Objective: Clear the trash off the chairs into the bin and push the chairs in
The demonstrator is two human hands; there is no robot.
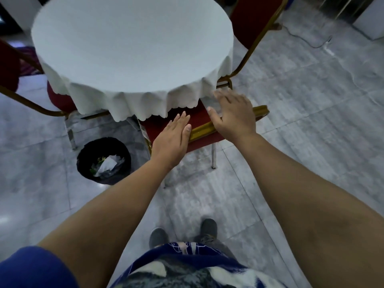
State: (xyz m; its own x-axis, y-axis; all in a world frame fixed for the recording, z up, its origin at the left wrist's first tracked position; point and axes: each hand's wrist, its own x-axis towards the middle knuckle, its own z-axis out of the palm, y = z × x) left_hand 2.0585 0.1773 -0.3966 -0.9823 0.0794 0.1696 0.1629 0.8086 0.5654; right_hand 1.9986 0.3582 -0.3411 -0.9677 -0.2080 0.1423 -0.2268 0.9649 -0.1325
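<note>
A red chair with a gold frame stands in front of me, its seat partly under the white tablecloth of the round table. My left hand lies flat with fingers together on the top of the chair's back. My right hand is spread over the gold top rail, fingers apart, holding nothing. A black bin with white paper and other trash inside sits on the floor to the left of the chair. No trash shows on the visible part of the seat.
A second red chair stands at the table's far right and a third at the left. A cable lies on the grey tiled floor at the right. My shoes are behind the chair.
</note>
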